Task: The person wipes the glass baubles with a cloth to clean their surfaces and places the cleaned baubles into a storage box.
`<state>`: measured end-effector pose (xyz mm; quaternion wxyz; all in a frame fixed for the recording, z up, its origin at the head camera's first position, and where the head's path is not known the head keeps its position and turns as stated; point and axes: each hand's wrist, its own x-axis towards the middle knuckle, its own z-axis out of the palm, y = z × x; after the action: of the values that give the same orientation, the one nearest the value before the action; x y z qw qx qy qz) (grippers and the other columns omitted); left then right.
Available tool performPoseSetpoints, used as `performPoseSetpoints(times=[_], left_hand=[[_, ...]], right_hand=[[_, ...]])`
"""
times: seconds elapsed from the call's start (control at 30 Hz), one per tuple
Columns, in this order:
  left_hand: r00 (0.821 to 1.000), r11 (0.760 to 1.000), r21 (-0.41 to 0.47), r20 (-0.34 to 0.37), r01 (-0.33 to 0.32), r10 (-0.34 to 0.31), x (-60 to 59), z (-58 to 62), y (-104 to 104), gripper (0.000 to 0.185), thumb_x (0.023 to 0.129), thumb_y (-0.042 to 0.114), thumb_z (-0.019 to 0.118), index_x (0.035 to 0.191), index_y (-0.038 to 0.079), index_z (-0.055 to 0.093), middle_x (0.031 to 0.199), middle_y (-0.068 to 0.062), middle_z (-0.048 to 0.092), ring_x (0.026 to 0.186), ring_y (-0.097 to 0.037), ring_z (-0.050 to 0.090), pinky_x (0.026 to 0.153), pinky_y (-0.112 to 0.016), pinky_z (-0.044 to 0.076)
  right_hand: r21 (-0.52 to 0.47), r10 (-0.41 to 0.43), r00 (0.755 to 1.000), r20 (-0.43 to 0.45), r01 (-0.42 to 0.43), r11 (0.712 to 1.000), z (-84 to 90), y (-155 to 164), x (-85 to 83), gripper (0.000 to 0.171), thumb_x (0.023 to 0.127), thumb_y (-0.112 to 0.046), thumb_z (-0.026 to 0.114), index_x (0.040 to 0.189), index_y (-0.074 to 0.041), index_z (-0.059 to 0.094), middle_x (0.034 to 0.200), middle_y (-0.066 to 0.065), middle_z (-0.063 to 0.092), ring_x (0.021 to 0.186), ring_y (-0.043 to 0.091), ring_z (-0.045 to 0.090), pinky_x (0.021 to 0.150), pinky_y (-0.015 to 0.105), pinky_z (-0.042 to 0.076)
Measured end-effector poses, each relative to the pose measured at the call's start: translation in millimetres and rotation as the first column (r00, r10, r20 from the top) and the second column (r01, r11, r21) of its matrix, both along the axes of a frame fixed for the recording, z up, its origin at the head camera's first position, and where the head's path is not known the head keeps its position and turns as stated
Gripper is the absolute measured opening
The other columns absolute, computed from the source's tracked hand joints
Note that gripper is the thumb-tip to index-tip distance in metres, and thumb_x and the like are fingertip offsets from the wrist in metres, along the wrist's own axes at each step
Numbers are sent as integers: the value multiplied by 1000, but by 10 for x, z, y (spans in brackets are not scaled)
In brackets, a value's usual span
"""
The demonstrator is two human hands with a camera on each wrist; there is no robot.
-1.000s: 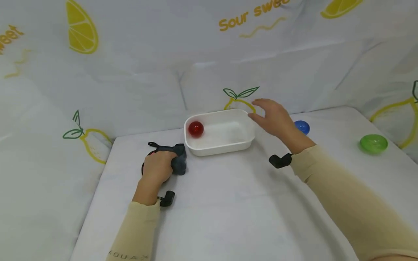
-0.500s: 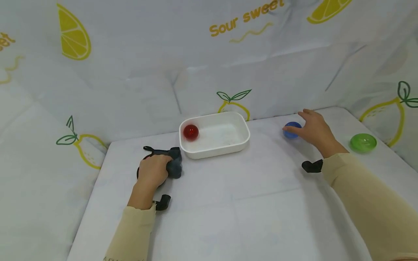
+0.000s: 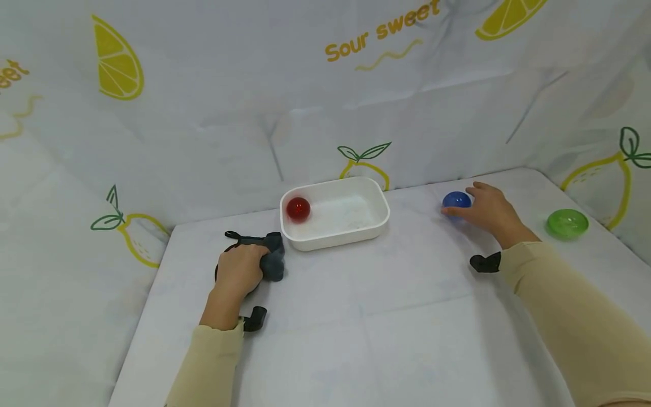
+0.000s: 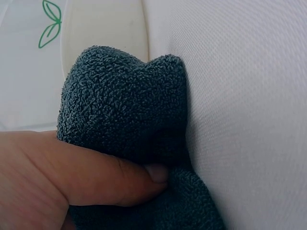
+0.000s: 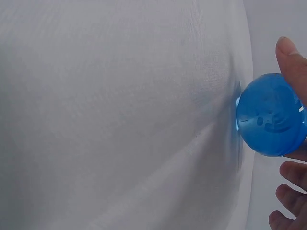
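A dark teal terry cloth [image 4: 124, 96], bunched up, lies on the table left of the white tray [image 3: 335, 240]. My left hand [image 3: 240, 268] grips it, with the thumb pressed into a fold in the left wrist view. At the back right, a see-through blue ball [image 5: 271, 115] sits at the tabletop. My right hand [image 3: 489, 210] pinches this ball between thumb and forefinger, while the other fingers hang loosely below in the right wrist view. A red ball [image 3: 298, 210] is inside the tray, at its left end.
A clear green dish-like piece [image 3: 567, 224] lies to the right of my right hand. The white tabletop [image 3: 366, 316] ends at a lemon-print cloth wall [image 3: 229, 124] behind the tray. A black camera mount [image 3: 485, 263] juts from the right wrist.
From beside the tray, my right hand has moved right to the blue ball and come down around it. The left hand stays on the cloth. The head view has shifted slightly.
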<state>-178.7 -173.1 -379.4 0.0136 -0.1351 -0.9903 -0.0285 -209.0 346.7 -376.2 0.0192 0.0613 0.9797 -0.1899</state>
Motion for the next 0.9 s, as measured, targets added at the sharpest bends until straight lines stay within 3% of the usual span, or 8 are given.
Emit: performPoseSetpoints(times=[0.3, 0.5, 0.77, 0.9], left_hand=[[1000, 1000, 11, -14, 3, -3, 4, 9, -6, 35, 84, -1, 68, 111, 21, 75, 111, -10, 73, 100, -36, 68, 82, -58, 54], [999, 994, 109, 31, -20, 17, -4, 43, -124, 37, 85, 0, 65, 113, 24, 74, 113, -10, 72, 102, -36, 67, 79, -57, 54], [996, 959, 273, 64, -75, 60, 63, 274, -401, 41, 87, 18, 74, 127, 21, 67, 125, -17, 66, 111, -41, 62, 81, -60, 51], [993, 913, 390, 52, -117, 105, 155, 475, -525, 43, 90, 17, 70, 132, 19, 63, 127, -17, 65, 114, -41, 61, 86, -59, 50]], right_hand=[[-2, 9, 1000, -1, -9, 1000, -42, 14, -13, 107, 81, -71, 64, 140, 15, 39, 150, 38, 24, 135, 60, 22, 108, 69, 24], [-53, -24, 1000, 6, 24, 998, -80, 3, 27, 108, 84, -66, 63, 143, 18, 30, 145, 41, 30, 130, 58, 30, 107, 68, 29], [-117, -68, 998, -9, 66, 991, -116, -12, 85, 104, 84, -67, 63, 142, 14, 35, 140, 40, 38, 128, 56, 35, 105, 67, 33], [-132, -60, 997, -38, 55, 990, -105, -44, 81, 102, 83, -66, 64, 143, 12, 36, 142, 39, 38, 130, 55, 34, 106, 67, 32]])
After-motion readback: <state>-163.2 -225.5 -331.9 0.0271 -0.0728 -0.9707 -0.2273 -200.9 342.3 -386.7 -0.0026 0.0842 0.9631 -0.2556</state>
